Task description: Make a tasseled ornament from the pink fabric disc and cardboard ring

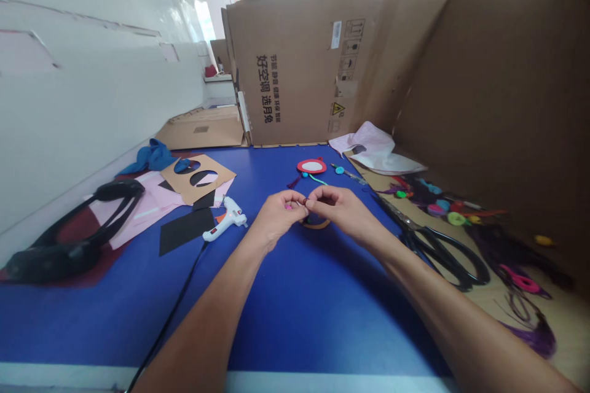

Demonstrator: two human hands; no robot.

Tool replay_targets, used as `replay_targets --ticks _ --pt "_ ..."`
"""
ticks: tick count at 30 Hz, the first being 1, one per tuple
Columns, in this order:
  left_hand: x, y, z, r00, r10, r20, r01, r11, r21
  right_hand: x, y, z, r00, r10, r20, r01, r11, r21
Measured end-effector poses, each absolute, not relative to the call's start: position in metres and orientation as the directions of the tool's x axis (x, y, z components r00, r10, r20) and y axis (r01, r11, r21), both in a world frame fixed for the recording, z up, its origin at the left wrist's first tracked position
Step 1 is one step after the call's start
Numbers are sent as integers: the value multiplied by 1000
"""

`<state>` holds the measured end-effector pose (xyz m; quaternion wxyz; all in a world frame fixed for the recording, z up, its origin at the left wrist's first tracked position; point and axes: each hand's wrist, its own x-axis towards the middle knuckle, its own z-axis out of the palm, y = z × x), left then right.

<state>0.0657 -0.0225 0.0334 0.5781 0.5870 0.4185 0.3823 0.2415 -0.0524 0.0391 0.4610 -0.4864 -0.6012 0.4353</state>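
Observation:
My left hand [279, 216] and my right hand [338, 212] meet above the blue tabletop [295, 319], fingertips pinching a small dark red piece [305, 201]. A thin tan ring [316, 225] shows below my fingers, and its link to that piece is hidden. A speck of pink [288, 206] peeks from my left fingers. Beyond my hands lies a red-rimmed round ornament [311, 166] with a white centre and a dark tassel. A white hot glue gun [228, 218] rests to the left of my left hand, and black-handled scissors [442, 252] lie to the right of my right hand.
Black foam sheets [185, 230], pink paper [147, 206] and a cut cardboard stencil [198, 177] lie left, near a black headset-like object [76, 230]. The glue gun's cord [173, 310] runs toward the front edge. Colourful craft pieces [442, 202] lie on cardboard at right, with cardboard walls behind.

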Motion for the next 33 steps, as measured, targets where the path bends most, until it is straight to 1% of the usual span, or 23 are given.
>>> replay_targets --ticks 2,4,7,9,13,16,19,22,26,31,33 --pt "66 -23 34 350 937 -22 52 4 999 242 -53 39 -112 987 119 186 138 -973" --pt "66 -24 34 344 939 -26 60 6 998 243 -52 38 -114 983 141 172 160 -972" --pt "66 -23 36 342 937 -67 18 65 998 243 -52 35 -88 982 164 100 173 -980" --pt "65 -23 38 347 932 -102 -45 125 991 242 -52 33 -86 988 124 18 126 -992" --pt "63 -21 40 347 927 -143 -137 201 970 236 -53 29 -184 982 47 -141 21 -990" --pt "62 -21 40 357 920 -160 -161 230 960 231 -54 28 -197 980 15 -176 -20 -984" --pt "62 -21 39 364 915 -174 -161 246 956 229 -53 27 -170 985 5 -123 -16 -992" --pt "63 -22 38 377 910 -173 -164 249 955 228 -53 25 -125 992 19 -16 17 -1000" --pt "63 -22 38 366 910 -197 -229 293 928 228 -53 25 -89 996 29 104 38 -994" --pt "63 -21 37 345 910 -232 -302 341 890 228 -52 24 -70 997 23 149 33 -988" --pt "64 -21 36 358 901 -244 -324 365 873 229 -51 24 -70 997 18 131 27 -991"
